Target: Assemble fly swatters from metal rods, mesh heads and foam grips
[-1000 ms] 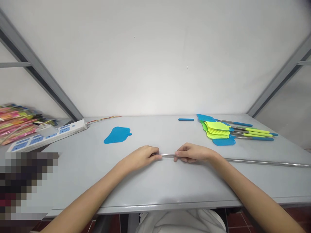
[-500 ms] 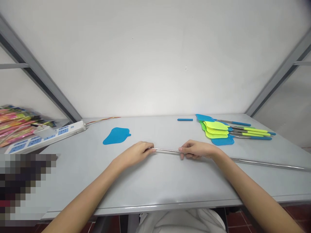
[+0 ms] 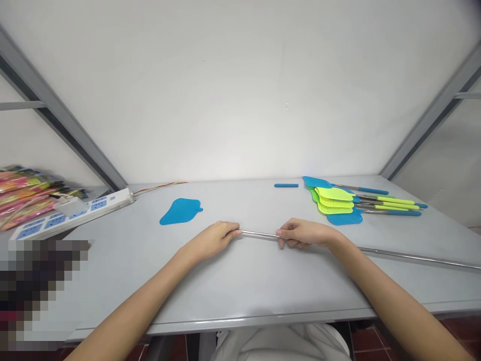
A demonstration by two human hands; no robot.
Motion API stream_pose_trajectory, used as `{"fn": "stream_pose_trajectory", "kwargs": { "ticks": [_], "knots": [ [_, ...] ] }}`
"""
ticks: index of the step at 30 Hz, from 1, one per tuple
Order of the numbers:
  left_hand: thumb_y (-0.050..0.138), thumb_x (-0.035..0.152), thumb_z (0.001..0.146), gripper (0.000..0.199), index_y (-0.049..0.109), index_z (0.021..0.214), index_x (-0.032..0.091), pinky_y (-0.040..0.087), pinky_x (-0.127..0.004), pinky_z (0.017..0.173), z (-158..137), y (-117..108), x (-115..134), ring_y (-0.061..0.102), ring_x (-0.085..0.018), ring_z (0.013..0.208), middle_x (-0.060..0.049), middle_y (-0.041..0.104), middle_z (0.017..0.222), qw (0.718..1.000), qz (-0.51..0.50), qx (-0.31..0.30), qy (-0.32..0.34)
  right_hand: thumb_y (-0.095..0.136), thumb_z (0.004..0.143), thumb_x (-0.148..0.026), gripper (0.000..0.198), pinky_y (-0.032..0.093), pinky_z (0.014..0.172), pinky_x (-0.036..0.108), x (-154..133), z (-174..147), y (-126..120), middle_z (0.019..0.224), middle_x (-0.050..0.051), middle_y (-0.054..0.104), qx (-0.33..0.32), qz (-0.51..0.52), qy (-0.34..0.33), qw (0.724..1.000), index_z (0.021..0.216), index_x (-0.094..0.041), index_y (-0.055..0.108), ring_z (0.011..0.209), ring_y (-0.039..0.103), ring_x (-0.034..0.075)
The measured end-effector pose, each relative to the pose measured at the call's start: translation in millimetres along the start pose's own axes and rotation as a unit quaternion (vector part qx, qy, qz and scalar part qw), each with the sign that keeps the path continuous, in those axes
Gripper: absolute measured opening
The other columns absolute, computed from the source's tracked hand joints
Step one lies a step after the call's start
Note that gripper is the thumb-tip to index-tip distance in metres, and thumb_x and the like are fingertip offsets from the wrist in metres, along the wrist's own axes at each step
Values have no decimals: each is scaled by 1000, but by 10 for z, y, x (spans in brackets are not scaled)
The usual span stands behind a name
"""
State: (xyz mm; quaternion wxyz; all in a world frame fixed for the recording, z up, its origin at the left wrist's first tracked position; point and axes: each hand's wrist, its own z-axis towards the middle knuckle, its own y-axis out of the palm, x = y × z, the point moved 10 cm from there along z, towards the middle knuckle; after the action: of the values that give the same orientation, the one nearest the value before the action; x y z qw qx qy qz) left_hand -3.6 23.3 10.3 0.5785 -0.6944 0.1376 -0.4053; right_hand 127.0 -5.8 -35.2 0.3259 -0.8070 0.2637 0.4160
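Observation:
A long, thin telescopic metal rod [image 3: 259, 233] runs from my left hand past my right hand and on toward the right edge of view. My left hand [image 3: 222, 233] is closed around the rod's left end, which its fingers hide. Farther right, my right hand [image 3: 300, 232] pinches the same rod between thumb and fingers. Beyond my left hand lies a loose blue fly swatter head [image 3: 182, 210], flat on the grey table. Toward the wall rests a short blue handle grip [image 3: 286, 185].
Several fly swatters [image 3: 334, 200] with blue, yellow and green heads lie piled at the right. A white power strip [image 3: 75, 213] with a plug and wires is at the left, beside colourful plastic packs [image 3: 22, 195]. The wall [image 3: 240, 100] closes off the back of the table [image 3: 240, 291].
The rod's far right part has tilted slightly downward. Both hands keep their hold on the rod almost in place, and the left fingers have closed a little more over its end.

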Motion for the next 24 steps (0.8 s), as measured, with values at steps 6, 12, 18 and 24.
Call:
{"fn": "stream_pose_trajectory", "kwargs": {
  "ticks": [6,12,18,24],
  "knots": [
    [24,30,84,32,37,58,17,25,-22,48,21,32,-11,35,-10,49,2,38,52,1000,19,11,14,38,77,-49,39,16,35,18,-6,-33,80,50,-7,26,-21,22,21,999,71,-13,53,37,20,3],
    [23,29,85,34,43,60,17,27,-23,51,-12,150,36,37,-11,46,2,41,48,993,114,-1,41,36,79,-42,34,15,34,17,53,2,124,49,-7,27,-40,7,33,999,67,-13,50,36,20,2],
    [20,29,86,35,46,65,17,30,-24,56,-35,232,129,42,-12,47,0,48,51,982,179,-12,61,35,80,-38,32,19,34,17,65,-6,99,52,-5,34,-30,-29,32,999,66,-14,49,35,24,2],
    [20,28,86,35,45,66,18,30,-24,56,-33,271,196,45,-12,48,1,50,52,977,200,-13,71,34,80,-39,32,21,35,17,69,-17,114,52,-4,35,-38,-38,32,998,66,-14,49,36,26,3]
  ]
}}
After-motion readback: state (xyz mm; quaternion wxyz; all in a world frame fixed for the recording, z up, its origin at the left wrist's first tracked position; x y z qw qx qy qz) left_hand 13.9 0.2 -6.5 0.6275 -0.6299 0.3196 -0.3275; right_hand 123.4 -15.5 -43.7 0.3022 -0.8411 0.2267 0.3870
